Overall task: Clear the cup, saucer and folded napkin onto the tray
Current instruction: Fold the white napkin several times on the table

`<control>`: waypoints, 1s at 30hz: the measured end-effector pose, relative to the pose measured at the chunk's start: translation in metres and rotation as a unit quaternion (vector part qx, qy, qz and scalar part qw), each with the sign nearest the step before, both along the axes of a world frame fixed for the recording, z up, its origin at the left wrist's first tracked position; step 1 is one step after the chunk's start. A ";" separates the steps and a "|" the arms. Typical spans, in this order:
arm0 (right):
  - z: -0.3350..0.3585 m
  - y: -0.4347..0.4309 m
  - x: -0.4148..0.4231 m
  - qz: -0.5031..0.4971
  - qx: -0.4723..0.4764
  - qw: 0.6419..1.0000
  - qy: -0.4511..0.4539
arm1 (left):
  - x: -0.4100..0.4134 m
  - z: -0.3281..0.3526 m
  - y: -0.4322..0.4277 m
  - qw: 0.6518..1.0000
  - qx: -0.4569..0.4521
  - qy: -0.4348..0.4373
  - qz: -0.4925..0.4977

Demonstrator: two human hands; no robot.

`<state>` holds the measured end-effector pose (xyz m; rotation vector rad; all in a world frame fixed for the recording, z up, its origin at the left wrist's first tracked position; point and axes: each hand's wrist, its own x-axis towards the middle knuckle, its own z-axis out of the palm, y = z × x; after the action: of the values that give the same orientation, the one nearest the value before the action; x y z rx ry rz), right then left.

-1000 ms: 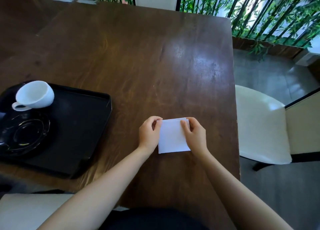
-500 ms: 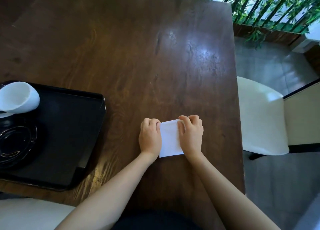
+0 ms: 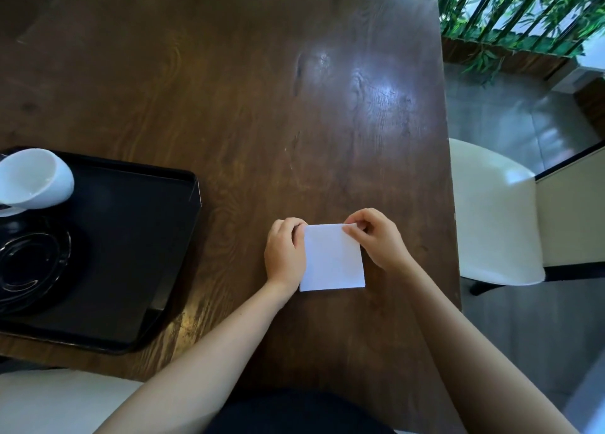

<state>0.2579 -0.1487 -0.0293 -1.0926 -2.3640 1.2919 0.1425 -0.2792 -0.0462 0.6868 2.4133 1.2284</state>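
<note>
A white folded napkin [image 3: 332, 258] lies flat on the dark wooden table [image 3: 229, 90], near its front right corner. My left hand [image 3: 284, 253] rests against the napkin's left edge with fingers curled on its top left corner. My right hand [image 3: 376, 237] pinches the top right corner. At the left, a black tray [image 3: 131, 253] holds a white cup [image 3: 34, 180] tipped on its side and a dark glass saucer [image 3: 31, 270]; both are partly cut off by the frame's left edge.
A white chair seat [image 3: 491, 214] stands just past the table's right edge, with grey floor beyond. Bamboo plants [image 3: 510, 11] line the back right. Another white seat [image 3: 59, 401] shows at the bottom left.
My hands have spread apart to the napkin's top corners, so more of the napkin shows. The napkin stays in the same spot on the table.
</note>
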 end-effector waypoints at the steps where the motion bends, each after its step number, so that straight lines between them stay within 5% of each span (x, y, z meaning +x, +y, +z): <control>1: 0.001 0.000 0.000 -0.003 -0.023 1.000 0.000 | 0.000 0.000 0.000 1.000 -0.002 -0.001 0.001; 7: -0.001 -0.010 -0.002 -0.039 -0.046 0.998 -0.015 | 0.001 -0.001 0.003 0.999 -0.034 0.022 0.001; 14: -0.012 -0.026 -0.014 -0.085 0.082 0.992 -0.045 | 0.009 0.001 0.005 0.992 -0.082 0.098 0.003; 19: -0.018 -0.031 -0.015 -0.085 0.198 0.975 -0.059 | 0.022 -0.003 0.003 0.934 -0.117 0.295 -0.162; 27: -0.019 -0.036 -0.014 -0.157 0.259 0.948 -0.097 | 0.019 -0.020 -0.003 0.900 -0.243 0.265 -0.247; 30: -0.016 -0.037 -0.009 -0.061 0.296 0.952 -0.056 | 0.021 -0.022 -0.002 0.902 -0.236 0.268 -0.241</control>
<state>0.2487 -0.1854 -0.0455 -1.1011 -2.4635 0.4263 0.1631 -0.2815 -0.0682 1.4838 2.5526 0.2486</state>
